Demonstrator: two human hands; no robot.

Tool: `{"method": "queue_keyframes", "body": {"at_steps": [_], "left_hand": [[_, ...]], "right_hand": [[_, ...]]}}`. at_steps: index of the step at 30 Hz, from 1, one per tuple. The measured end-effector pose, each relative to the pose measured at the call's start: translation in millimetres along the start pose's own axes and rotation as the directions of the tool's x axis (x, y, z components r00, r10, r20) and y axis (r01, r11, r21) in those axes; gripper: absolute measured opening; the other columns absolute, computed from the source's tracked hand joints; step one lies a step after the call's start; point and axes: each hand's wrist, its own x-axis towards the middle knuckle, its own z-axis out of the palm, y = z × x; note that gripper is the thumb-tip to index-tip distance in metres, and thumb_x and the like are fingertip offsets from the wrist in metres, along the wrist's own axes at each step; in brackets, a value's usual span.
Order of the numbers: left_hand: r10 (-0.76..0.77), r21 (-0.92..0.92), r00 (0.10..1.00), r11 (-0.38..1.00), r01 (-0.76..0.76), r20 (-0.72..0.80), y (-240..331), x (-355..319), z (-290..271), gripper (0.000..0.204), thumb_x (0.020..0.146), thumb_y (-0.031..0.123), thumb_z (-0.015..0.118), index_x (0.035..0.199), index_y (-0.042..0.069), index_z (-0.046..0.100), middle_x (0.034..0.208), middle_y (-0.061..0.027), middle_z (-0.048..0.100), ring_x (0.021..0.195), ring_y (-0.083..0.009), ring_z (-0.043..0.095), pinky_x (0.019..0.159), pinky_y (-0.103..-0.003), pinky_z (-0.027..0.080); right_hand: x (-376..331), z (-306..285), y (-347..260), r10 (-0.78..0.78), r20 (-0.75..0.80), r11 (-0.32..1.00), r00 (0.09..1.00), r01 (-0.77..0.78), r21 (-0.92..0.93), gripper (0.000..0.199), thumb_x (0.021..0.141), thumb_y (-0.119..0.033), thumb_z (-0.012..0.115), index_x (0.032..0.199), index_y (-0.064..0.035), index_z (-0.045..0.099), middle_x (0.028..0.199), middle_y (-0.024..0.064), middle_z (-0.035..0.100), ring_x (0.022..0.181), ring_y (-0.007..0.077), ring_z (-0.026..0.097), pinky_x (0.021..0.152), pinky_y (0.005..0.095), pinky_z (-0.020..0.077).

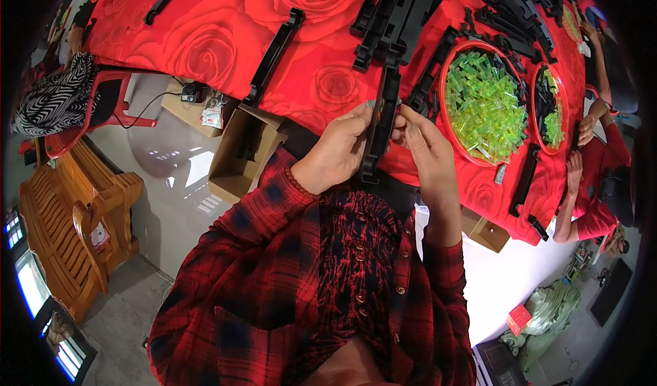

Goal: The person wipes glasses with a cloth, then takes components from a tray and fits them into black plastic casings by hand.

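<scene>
A long, narrow black plastic part (pixel 380 129) with notches and raised ends is held upright in front of my chest, by the table's near edge. My left hand (pixel 334 155) is closed around its left side, thumb near the middle. My right hand (pixel 430 155) is closed at its right side, thumb and fingers pinched against the edge; a small piece between these fingertips cannot be made out. Just beyond lies a stack of similar black parts (pixel 400 20). Right of my right hand stands a red-rimmed basket (pixel 446 116) full of clear yellow-green plastic pieces (pixel 484 105).
More black parts lie on the red rose-patterned tablecloth (pixel 205 16), one (pixel 274 57) to the left. A second basket (pixel 534 116) stands further right, near another person's hands (pixel 580 150). An open cardboard box (pixel 239 153) sits below the table's left edge, beside a wooden bench (pixel 82 215).
</scene>
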Motion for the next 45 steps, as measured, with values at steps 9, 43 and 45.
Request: {"method": "queue_keyframes", "body": {"at_steps": [9,43,45], "left_hand": [[0.055,0.067,0.998,0.996,-0.057,0.027,-3,-4,12,0.035,0.107,0.026,0.041,0.134,0.006,0.050,0.122,-0.0074,0.060,0.106,-0.0176,0.062,0.089,-0.033,0.053],[0.074,0.084,0.996,0.993,-0.078,0.043,-8,-9,18,0.033,0.103,0.017,0.053,0.133,0.005,0.054,0.117,0.0015,0.061,0.106,-0.0056,0.057,0.091,-0.023,0.047],[0.072,0.092,0.996,0.993,-0.076,0.051,-7,-9,17,0.032,0.103,0.017,0.052,0.133,0.005,0.053,0.118,0.0011,0.061,0.105,-0.0058,0.058,0.090,-0.023,0.048]], "right_hand": [[-1,-3,7,0.030,-0.083,0.998,0.996,-0.025,0.057,0.036,0.104,-0.017,0.049,0.132,0.0050,0.053,0.116,0.0074,0.063,0.102,0.0128,0.059,0.092,0.0278,0.0474],[12,-4,27,0.138,-0.009,0.764,0.990,-0.100,0.637,0.023,0.091,-0.004,0.067,0.113,-0.0002,0.061,0.110,0.0072,0.066,0.105,0.0160,0.060,0.098,0.0304,0.0452],[13,-5,30,0.137,0.005,0.746,0.991,-0.107,0.658,0.023,0.091,-0.004,0.067,0.113,-0.0003,0.060,0.110,0.0073,0.066,0.105,0.0163,0.060,0.098,0.0309,0.0453]]}}
